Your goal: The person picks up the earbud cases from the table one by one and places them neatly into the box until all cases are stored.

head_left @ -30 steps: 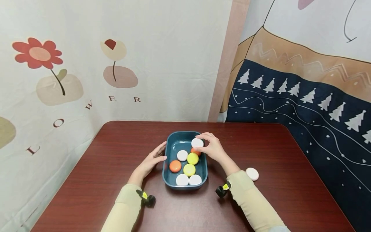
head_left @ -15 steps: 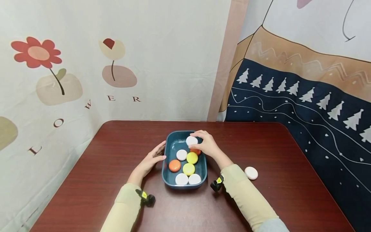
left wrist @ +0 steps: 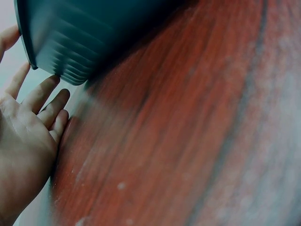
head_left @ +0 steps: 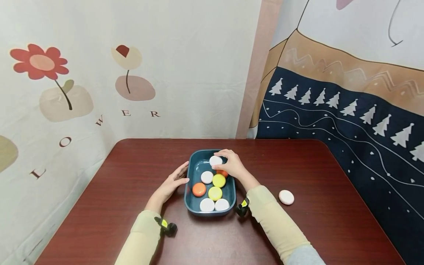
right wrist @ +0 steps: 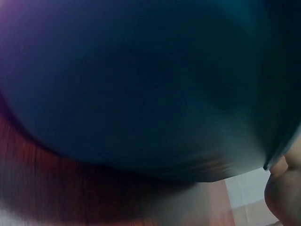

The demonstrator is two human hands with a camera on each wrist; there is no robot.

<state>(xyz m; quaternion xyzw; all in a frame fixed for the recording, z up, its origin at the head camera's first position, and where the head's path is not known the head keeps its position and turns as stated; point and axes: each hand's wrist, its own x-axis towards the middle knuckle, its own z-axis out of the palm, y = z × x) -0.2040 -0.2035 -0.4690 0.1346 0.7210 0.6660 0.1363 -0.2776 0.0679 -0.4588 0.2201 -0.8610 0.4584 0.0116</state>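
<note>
A dark teal tray (head_left: 209, 213) stands on the table in the head view. My left hand (head_left: 168, 187) touches its left side with spread, fairly straight fingers, also visible in the left wrist view. Over the tray's far right part, my right hand (head_left: 234, 166) pinches a white disc (head_left: 215, 161) between thumb and fingers. Inside lie a white disc (head_left: 207, 177), an orange disc (head_left: 199, 189), two yellow discs (head_left: 219, 180) and two white discs (head_left: 207, 205) at the near end. Another orange disc (head_left: 222, 173) is partly hidden beneath my right hand. The tray's wall (right wrist: 141, 94) fills most of the right wrist view.
One more white disc (head_left: 286, 197) lies on the reddish-brown table (head_left: 139, 162), right of the tray and near my right sleeve (head_left: 275, 217). Behind the table hang a pale printed curtain (head_left: 192, 73) and a dark blue one with trees (head_left: 331, 129).
My right hand has moved left with the white disc, from the tray's right rim to farther inside over the far end. My left hand stays at the tray's left side.
</note>
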